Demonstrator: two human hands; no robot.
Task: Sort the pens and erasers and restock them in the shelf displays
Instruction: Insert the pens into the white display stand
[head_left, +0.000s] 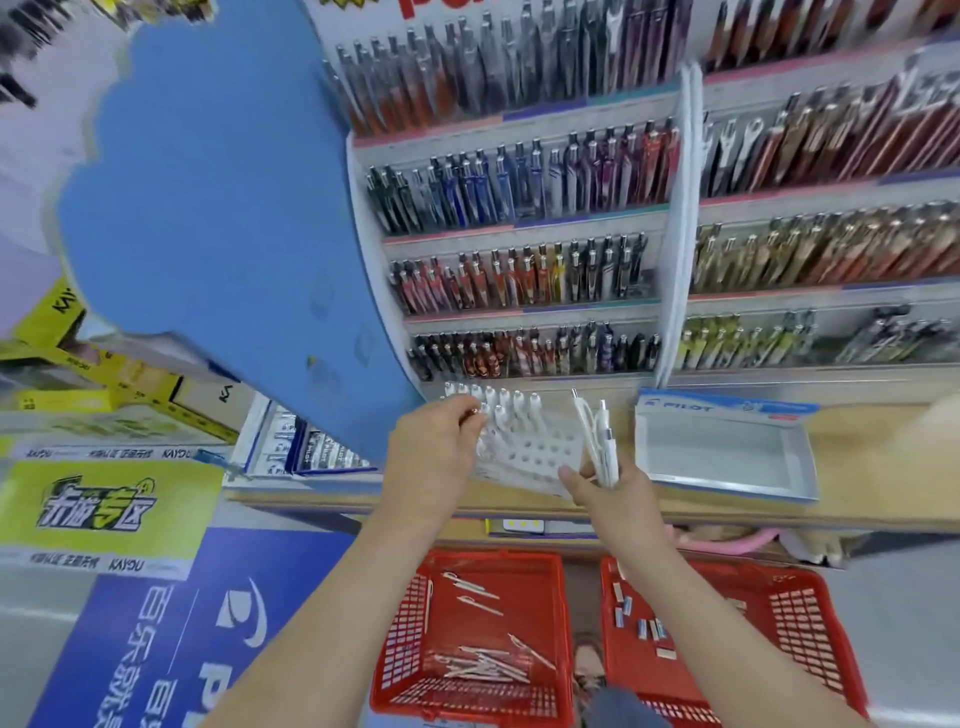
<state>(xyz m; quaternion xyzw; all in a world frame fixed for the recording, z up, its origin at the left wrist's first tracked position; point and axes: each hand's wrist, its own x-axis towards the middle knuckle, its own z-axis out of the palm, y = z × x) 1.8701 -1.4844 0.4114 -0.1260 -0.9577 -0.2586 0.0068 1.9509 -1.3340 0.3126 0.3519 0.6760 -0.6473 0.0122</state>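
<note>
Gripping white pens (602, 441) in R hand (615, 501); L hand (434, 452) pinching one at holed rack (540, 452), 12 o'clock from red baskets (410, 613).

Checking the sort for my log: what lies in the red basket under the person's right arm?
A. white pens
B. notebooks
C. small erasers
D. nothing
C: the right red basket holds small erasers, while the white pens lie in the left red basket.

Blue cloud-shaped panel (208, 208) left; yellow cartons (57, 356) beneath.
</note>
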